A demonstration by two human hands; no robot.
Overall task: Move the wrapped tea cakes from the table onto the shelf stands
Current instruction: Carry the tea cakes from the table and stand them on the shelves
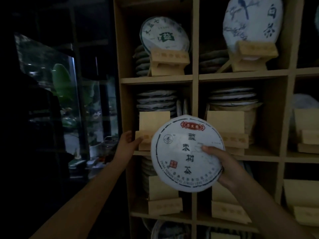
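a: dim room, with a tall pale wooden cubby shelf (196, 78) filling the middle and right, and a dark glass case (51, 87) with green leaves showing in it off to the left.

b: where is the tea cake?

a: the round white paper-wrapped tea cake with black characters and a red label (187, 153) is held up in front of the shelf's middle row, tilted face-on to the camera. the right hand (224, 167) grips its lower right edge, thumb on the printed face, fingers curled behind.

b: and the other hand?

a: the left hand (126, 145) touches the left end of the empty pale wooden display stand (151, 130) in the middle-left cubby, thumb against its front ledge. the fingers are behind the shelf's side panel, so i cannot tell how firmly it grips.

b: what else is on the shelf?

a: in the top row, a white wrapped cake with a green emblem (164, 34) and a white wrapped cake with blue bird painting (252, 23) each stand upright on wooden stands. stacks of wrapped cakes (156, 99) lie flat behind the stands.
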